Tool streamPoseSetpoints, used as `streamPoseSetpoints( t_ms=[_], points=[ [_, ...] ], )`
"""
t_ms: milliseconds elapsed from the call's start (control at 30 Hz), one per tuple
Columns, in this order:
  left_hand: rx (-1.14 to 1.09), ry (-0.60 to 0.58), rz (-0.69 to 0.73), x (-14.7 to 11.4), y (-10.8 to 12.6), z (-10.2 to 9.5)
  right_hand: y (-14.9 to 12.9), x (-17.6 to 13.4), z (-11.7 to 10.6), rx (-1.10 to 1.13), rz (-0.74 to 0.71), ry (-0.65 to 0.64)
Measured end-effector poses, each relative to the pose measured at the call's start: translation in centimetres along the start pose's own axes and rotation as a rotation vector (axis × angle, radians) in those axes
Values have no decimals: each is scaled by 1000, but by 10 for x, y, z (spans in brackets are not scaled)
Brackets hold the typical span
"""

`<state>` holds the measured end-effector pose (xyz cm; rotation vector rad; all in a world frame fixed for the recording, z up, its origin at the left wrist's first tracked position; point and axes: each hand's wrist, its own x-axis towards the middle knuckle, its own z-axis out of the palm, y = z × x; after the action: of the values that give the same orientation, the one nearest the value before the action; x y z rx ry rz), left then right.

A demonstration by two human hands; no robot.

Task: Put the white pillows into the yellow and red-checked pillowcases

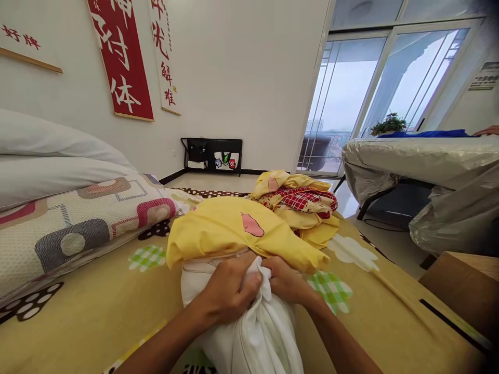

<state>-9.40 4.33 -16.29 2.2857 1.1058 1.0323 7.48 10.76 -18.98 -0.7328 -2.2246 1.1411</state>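
A white pillow (268, 337) lies on the bed in front of me, its cover creased and bunched. My left hand (234, 288) is closed on a fold of the white fabric near the middle. Just to its right, my right hand (286, 280) grips the same gathered fabric. Over the pillow's far end lies a yellow pillowcase (218, 223) with a pink printed patch. Whether the pillow's far end is inside the pillowcase is hidden. The fingertips of both hands are partly covered by the cloth.
Beyond sits a heap of yellow and red-checked cloth (307, 202) on the patterned bedsheet (156, 311). A patterned pillow (97, 223) and white bedding (58, 150) are at left. To the right stand a plastic-covered table (421, 156), a person's hand (489, 130) and a cardboard box (460, 291).
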Motion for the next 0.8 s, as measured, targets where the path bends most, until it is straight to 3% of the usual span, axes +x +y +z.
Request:
streamPoseSetpoints(
  t_ms=[167,300,400,533,600,667,800],
  points=[
    [63,-95,31,-5,9,-10,-4,-1,8,-25,39,207],
    [-3,-93,3,-4,2,-13,-10,2,13,-77,56,277],
    [-119,35,-41,-1,-12,-15,-28,-7,1,-159,34,297],
    [-264,293,-206,6,-27,-20,-64,-46,-11,-370,-63,378],
    [-315,384,-266,9,-30,-21,-73,-61,5,-531,-145,360],
    [-383,414,-282,12,-31,-21,-72,-65,36,-718,-174,333],
    [-548,290,-296,16,-38,-21,-53,-38,87,-888,-59,279]
  ],
)
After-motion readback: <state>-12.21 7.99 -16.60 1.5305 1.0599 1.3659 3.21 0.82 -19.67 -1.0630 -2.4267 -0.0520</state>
